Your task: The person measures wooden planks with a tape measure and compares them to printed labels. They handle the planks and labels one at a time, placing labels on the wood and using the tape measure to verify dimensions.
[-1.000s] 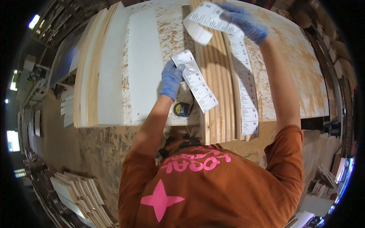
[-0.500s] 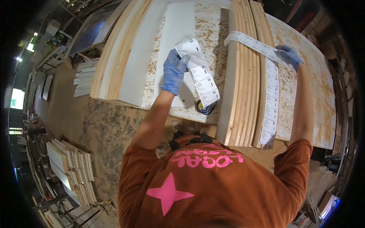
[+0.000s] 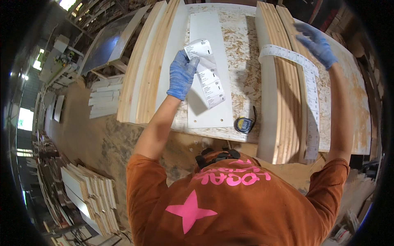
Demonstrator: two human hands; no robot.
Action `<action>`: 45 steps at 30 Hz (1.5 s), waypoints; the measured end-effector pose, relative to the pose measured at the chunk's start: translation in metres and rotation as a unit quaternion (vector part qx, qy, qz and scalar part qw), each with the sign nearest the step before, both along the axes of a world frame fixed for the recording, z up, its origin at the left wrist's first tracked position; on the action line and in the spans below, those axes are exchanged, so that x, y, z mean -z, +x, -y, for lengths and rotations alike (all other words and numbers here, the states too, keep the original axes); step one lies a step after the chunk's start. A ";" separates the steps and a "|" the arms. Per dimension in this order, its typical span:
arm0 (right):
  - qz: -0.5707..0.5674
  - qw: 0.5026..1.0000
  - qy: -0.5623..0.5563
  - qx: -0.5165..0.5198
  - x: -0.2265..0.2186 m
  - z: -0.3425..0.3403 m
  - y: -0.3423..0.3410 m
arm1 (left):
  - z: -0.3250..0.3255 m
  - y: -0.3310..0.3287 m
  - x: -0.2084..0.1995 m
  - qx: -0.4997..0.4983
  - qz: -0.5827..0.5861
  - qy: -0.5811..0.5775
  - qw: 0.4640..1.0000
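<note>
A folded strip of printed white labels (image 3: 212, 91) hangs from my left hand (image 3: 182, 74), blue-gloved and closed on its upper part. Beneath it a narrow white board (image 3: 205, 33) with small holes lies flat on the table. My right hand (image 3: 317, 46), also gloved, is raised past the far right side of a stack of boards on edge (image 3: 283, 94), fingers stretched apart with nothing in them. A second label strip (image 3: 283, 52) arches across that stack and runs down along its right side toward me. Near the table's front edge sits a tape measure (image 3: 244, 124).
The worktable (image 3: 240, 65) has a scuffed, brown-flecked white top. More boards (image 3: 158, 65) stand on edge at its left. White planks (image 3: 106, 96) are piled beyond, and another board stack (image 3: 92, 197) rests on the floor at lower left.
My right hand has let go of the label strip and moved up and away from it. My left hand still holds its strip. The view has shifted, and the tape measure now shows fully.
</note>
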State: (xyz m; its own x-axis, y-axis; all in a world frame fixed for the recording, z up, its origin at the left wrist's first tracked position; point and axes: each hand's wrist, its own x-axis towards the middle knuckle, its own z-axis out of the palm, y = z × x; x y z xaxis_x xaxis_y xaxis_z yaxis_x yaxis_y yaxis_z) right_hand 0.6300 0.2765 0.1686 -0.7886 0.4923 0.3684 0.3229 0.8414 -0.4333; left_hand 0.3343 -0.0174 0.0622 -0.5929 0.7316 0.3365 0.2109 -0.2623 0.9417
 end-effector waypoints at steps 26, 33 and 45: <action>0.245 0.898 -0.226 0.287 0.306 0.264 -0.048 | -0.016 -0.153 0.028 0.190 0.025 -0.072 0.979; -0.159 0.869 -0.350 0.311 0.331 0.252 -0.056 | -0.021 -0.150 0.042 0.183 -0.020 -0.044 0.982; -0.521 0.369 -0.753 -0.161 0.163 0.240 -0.216 | -0.012 -0.156 0.041 0.170 -0.176 -0.095 0.965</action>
